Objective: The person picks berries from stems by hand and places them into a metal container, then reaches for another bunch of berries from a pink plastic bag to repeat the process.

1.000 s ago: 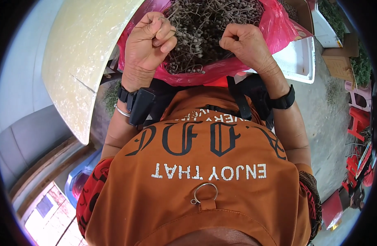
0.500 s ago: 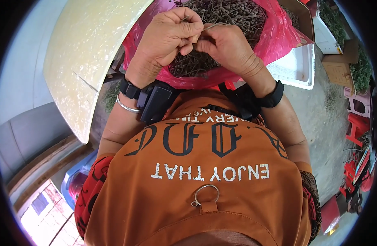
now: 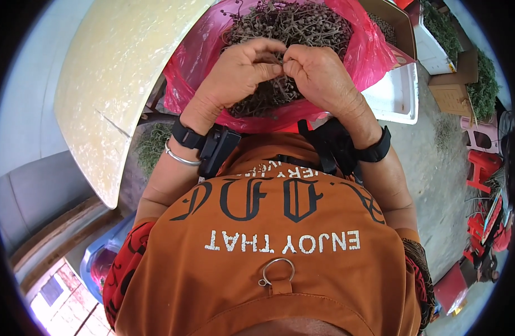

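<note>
A pink plastic bag [image 3: 182, 89] stands in front of me, filled with dried brown stems [image 3: 297, 25] that bear small round heads. Both hands meet just above this heap. My left hand [image 3: 240, 74] is curled, thumb and fingers reaching to the right hand's fingertips. My right hand [image 3: 322, 73] is closed, thumb pressed to its bent fingers. Whatever lies between the fingertips is hidden or too thin to make out. Dark straps circle both wrists, and a bracelet [image 3: 183, 155] sits on the left forearm.
A pale yellow board [image 3: 109, 84] rises close at my left. To the right stand a white foam box [image 3: 400, 95], cardboard boxes [image 3: 451, 92] and bundles of green plants [image 3: 481, 81]. Red stools [image 3: 483, 168] are farther right on the grey floor [image 3: 431, 185].
Both hands have come slightly lower and nearer to me. A thin stem showed between the fingers earlier; now it cannot be seen. The view has shifted a little.
</note>
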{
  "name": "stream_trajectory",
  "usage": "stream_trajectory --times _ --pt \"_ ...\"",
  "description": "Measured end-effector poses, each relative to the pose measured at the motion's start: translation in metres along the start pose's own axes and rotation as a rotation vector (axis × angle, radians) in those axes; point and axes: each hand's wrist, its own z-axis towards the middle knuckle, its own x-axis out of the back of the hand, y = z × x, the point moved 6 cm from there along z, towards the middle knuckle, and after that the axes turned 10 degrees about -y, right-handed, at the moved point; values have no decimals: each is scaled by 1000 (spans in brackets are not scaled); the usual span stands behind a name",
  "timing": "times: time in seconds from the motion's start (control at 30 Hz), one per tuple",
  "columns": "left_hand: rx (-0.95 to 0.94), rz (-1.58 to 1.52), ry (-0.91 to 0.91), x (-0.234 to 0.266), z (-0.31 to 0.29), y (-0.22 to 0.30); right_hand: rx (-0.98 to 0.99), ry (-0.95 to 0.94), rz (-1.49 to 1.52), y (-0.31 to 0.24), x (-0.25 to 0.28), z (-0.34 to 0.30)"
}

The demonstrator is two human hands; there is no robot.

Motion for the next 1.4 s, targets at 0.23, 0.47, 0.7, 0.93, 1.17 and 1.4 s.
stream_trajectory --times 0.23,0.47,0.7,0.93,1.17,1.4 --pt "37 617 -233 -14 5 2 83 -236 -82 1 -11 -6" --pt "-73 442 -607 -23 -2 7 189 -584 36 -20 -13 -3" --pt "-188 247 -838 -6 -22 21 324 -664 -207 -17 -14 -23" --pt "-172 -223 -326 33 -23 -6 -57 -316 372 13 21 -15" --pt "-128 -686 98 51 -22 -30 -453 -57 1548 42 -21 -21" --pt "-208 -684 6 41 -19 -27 -78 -64 616 23 -18 6"
